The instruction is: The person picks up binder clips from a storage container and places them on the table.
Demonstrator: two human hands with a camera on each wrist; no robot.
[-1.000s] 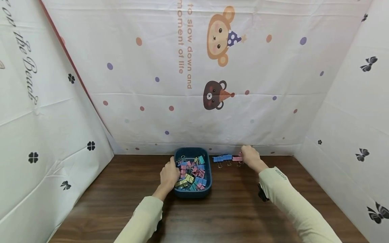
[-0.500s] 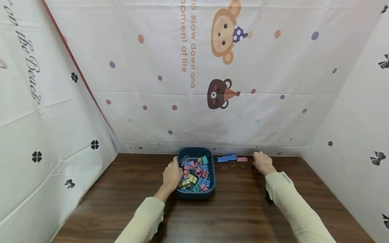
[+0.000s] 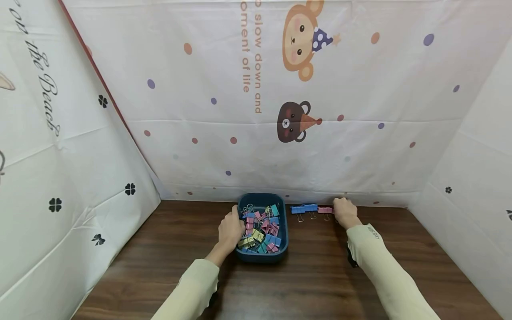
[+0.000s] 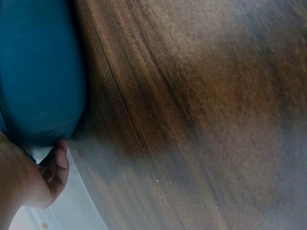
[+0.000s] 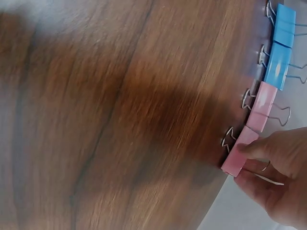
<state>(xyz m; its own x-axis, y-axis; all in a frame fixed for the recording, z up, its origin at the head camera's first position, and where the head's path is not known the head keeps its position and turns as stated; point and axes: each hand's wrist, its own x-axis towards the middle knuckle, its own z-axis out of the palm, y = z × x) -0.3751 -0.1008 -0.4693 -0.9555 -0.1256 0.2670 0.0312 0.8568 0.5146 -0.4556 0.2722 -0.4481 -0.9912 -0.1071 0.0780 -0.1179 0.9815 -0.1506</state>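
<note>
At the far end of the table, my right hand (image 3: 346,211) pinches a pink binder clip (image 5: 241,152) between thumb and fingers. That clip meets the end of a row made up of another pink binder clip (image 5: 262,106), a blue binder clip (image 5: 277,66) and a second blue binder clip (image 5: 285,25). Their wire handles stick out on both sides. My left hand (image 3: 231,229) grips the left wall of a dark blue plastic bin (image 3: 262,258), its fingertips partly hidden by the wall. Inside lie many loose binder clips (image 3: 258,234) in pink, blue, yellow and teal.
A brown wood-grain table (image 3: 312,284) carries everything. White printed cloth (image 3: 240,155) hangs right behind the bin and the clip row, and more cloth (image 3: 52,240) closes off the left side and the right side.
My right hand brings the second pink clip leftward, closing the gap to the first pink one. The whole scene shifts slightly right as the head view turns; my left hand stays on the bin.
</note>
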